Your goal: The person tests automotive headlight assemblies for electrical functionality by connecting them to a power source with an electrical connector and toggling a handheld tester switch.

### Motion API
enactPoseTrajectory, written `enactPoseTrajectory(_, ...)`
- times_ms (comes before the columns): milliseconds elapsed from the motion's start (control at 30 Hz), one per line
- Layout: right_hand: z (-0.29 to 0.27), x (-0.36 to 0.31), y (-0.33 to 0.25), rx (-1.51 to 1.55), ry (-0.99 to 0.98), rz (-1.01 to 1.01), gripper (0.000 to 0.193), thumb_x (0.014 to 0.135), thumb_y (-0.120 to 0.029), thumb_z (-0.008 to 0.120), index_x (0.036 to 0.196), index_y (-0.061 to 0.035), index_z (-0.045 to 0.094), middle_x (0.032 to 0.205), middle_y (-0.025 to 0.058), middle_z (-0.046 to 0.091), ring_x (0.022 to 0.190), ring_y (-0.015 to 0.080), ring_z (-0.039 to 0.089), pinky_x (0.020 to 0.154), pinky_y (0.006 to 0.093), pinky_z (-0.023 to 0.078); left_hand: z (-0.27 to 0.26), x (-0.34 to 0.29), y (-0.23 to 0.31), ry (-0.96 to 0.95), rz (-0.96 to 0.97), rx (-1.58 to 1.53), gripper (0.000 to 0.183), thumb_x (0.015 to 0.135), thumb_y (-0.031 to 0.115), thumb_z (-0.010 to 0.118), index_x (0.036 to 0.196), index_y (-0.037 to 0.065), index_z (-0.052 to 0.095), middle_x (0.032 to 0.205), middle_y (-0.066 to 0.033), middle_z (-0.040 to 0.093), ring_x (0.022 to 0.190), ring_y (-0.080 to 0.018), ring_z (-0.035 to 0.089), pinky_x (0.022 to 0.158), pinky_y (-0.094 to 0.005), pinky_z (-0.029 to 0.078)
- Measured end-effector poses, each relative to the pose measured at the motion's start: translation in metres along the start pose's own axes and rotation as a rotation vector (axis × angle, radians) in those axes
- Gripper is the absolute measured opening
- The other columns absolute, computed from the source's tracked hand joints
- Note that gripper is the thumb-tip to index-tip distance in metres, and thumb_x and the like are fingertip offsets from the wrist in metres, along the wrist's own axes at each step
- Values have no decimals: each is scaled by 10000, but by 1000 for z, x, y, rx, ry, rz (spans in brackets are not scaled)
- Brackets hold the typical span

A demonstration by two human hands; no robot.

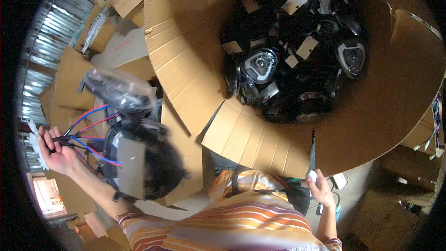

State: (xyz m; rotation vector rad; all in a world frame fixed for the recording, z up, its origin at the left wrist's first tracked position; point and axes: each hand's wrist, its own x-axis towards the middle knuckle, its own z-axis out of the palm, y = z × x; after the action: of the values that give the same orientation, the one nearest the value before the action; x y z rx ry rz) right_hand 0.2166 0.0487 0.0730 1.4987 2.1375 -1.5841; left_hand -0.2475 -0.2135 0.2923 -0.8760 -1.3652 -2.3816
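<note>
At the far left my left hand (58,155) is closed round a bundle of red, blue and black wires (88,142), with white connectors or tags (36,145) sticking out beyond the fingers. The wires run to a round black lamp housing (162,165), blurred, beside my left forearm. Above it is a second lamp unit (123,95) with a clear cover, also blurred. My right hand (321,189) is closed on a small whitish rounded object (311,175) at the near rim of a large cardboard box (255,142); its kind is unclear.
Deep inside the big box lie many black lamp units, among them one with a clear lens (260,66) and one with a grey frame (350,59). Cardboard cartons (69,81) stand along the left by a corrugated metal wall (58,30). More cartons (385,214) are at right.
</note>
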Motion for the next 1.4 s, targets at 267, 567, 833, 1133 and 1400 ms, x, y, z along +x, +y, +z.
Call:
enactPoseTrajectory(267, 11, -20, 36, 353, 143, 28, 191, 751, -146, 457, 843, 17, 420, 661, 73, 494, 633, 132, 457, 560, 260, 381, -96, 12, -73, 456, -83, 629, 141, 740, 161, 497, 844, 84, 553, 606, 61, 434, 525, -26, 387, 447, -148, 293)
enactPoseTrajectory(567, -41, -51, 102, 1005, 770, -6, 335, 746, -371, 471, 932, -93, 445, 761, -5, 457, 564, 62, 433, 357, 168, 293, -197, -74, -198, 174, -328, 898, 93, 748, 129, 514, 777, 41, 502, 543, 32, 435, 392, -44, 359, 337, -188, 276)
enactPoseTrajectory(833, -66, -53, 151, 1060, 1344, -221, 387, 763, -404, 447, 1025, -125, 395, 853, 8, 457, 509, 83, 398, 464, 175, 329, -176, -103, -296, -294, -375, 1289, 357, 619, 196, 561, 918, 15, 489, 804, -191, 542, 781, -309, 522, 677, -355, 407)
enactPoseTrajectory(1133, -49, -34, 202, 940, 1063, -49, 463, 767, -403, 407, 1112, -102, 343, 1073, 94, 407, 953, 191, 424, 695, 284, 417, -173, -129, -259, -712, -180, 1872, 680, 545, 373, 646, 1067, 29, 378, 1094, -195, 368, 1002, -338, 372, 840, -389, 312)
enactPoseTrajectory(1400, 2, -14, 185, 1337, 927, 323, 208, 774, -293, 456, 800, -86, 451, 589, -2, 429, 422, 103, 376, 377, 205, 305, -76, -122, -223, -715, -776, 770, 446, 838, 324, 307, 1090, -36, 381, 972, -129, 489, 845, -167, 474, 737, -256, 371)
